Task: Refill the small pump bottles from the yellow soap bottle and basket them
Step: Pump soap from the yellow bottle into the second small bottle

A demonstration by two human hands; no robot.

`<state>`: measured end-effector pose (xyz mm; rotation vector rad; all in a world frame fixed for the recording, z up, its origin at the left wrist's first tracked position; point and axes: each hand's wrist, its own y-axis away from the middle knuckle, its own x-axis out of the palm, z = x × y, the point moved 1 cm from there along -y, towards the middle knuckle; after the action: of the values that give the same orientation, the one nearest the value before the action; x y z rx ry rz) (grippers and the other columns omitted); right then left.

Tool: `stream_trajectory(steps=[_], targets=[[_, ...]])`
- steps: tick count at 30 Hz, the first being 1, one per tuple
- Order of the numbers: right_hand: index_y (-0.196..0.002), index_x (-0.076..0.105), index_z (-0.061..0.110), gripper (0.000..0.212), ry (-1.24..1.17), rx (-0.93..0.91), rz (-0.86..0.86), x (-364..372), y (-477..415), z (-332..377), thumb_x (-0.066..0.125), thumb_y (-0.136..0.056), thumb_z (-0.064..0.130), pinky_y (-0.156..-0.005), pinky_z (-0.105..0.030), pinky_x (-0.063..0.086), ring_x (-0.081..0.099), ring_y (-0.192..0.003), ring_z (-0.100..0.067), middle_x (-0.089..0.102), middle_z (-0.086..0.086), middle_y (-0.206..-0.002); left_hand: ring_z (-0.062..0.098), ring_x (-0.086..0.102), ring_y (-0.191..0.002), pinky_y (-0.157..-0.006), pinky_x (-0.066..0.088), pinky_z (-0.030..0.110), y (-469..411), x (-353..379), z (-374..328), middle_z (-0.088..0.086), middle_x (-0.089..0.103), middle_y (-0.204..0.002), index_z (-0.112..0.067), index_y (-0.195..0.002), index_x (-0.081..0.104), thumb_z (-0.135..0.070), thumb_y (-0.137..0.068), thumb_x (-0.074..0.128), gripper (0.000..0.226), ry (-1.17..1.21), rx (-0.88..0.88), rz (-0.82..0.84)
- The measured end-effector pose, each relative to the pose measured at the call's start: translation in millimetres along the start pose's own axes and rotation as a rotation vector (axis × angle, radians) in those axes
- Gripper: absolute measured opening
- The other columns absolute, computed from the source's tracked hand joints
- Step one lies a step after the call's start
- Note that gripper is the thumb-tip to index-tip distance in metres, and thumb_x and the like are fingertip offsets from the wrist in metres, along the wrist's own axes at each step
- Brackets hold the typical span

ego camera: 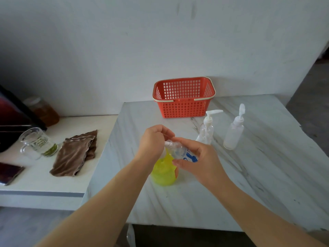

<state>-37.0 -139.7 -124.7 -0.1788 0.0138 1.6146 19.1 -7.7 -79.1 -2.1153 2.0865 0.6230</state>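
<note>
Yellow bottle (pixel 162 172) stands upright on the marble counter (pixel 195 202), its top hidden under both hands. Far left of the yellow bottle, a lower white counter (pixel 44 184) carries a dark phone (pixel 9 172), a glass mug (pixel 38 143), an amber jar (pixel 43 111) and a folded brown cloth (pixel 76 154). Just above the yellow bottle, the left hand (pixel 153 139) curls its fingers round the white pump top (pixel 167 144) of a small bottle (pixel 183 152) with blue print. The right hand (pixel 201 163) grips that bottle's body, tilted on its side. Behind the yellow bottle, by the wall, sits a red basket (pixel 183 98). Right of and behind the yellow bottle stand a clear pump bottle (pixel 207 129) and a frosted bottle (pixel 233 134), apart from each other.
</note>
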Motion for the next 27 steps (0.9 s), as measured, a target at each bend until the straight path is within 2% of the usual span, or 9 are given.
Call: stream_trajectory(steps=[5, 10, 16, 23, 27], targets=[[-0.121, 0.066, 0.025, 0.055, 0.016, 0.013, 0.003, 0.1, 0.8, -2.2, 0.080, -0.071, 0.006, -0.086, -0.022, 0.053, 0.067, -0.097, -0.007, 0.072, 0.007, -0.107, 0.022, 0.055, -0.070, -0.060, 0.044, 0.026, 0.5, 1.5, 1.4, 0.007, 0.062, -0.074, -0.012, -0.070, 0.064, 0.008, -0.079, 0.030, 0.040, -0.003, 0.000, -0.005], [-0.119, 0.066, 0.025, 0.054, 0.032, -0.004, -0.010, -0.3, -0.1, 2.7, 0.080, -0.071, 0.005, -0.081, -0.015, 0.050, 0.067, -0.096, -0.003, 0.072, 0.008, -0.105, 0.022, 0.055, -0.070, -0.060, 0.042, 0.026, 0.5, -0.1, -1.4, 0.006, 0.062, -0.073, -0.013, -0.069, 0.064, 0.007, -0.079, 0.032, 0.039, -0.013, -0.007, 0.004], [-0.120, 0.066, 0.024, 0.054, 0.020, -0.019, -0.010, -1.8, -0.9, 4.5, 0.080, -0.071, 0.005, -0.088, -0.026, 0.054, 0.067, -0.098, -0.009, 0.072, 0.005, -0.107, 0.019, 0.053, -0.067, -0.060, 0.042, 0.025, -0.7, -2.5, -7.1, 0.004, 0.061, -0.071, -0.014, -0.069, 0.064, 0.008, -0.080, 0.034, 0.038, -0.024, -0.016, 0.021], [-0.118, 0.067, 0.024, 0.054, 0.012, -0.011, -0.008, -1.3, 0.6, 2.3, 0.080, -0.070, 0.003, -0.079, -0.014, 0.050, 0.067, -0.094, -0.004, 0.072, 0.006, -0.104, 0.022, 0.054, -0.069, -0.059, 0.042, 0.026, 0.3, 0.1, -2.0, 0.004, 0.061, -0.072, -0.014, -0.070, 0.064, 0.007, -0.081, 0.031, 0.040, -0.013, -0.011, 0.020], [-0.118, 0.067, 0.023, 0.054, 0.003, -0.005, 0.003, -0.6, 1.2, 0.0, 0.081, -0.070, 0.003, -0.079, -0.014, 0.050, 0.068, -0.093, -0.004, 0.073, 0.007, -0.103, 0.021, 0.055, -0.070, -0.060, 0.044, 0.026, -0.9, 1.1, 2.0, 0.004, 0.062, -0.072, -0.013, -0.071, 0.064, 0.006, -0.081, 0.031, 0.040, -0.007, -0.013, 0.012]])
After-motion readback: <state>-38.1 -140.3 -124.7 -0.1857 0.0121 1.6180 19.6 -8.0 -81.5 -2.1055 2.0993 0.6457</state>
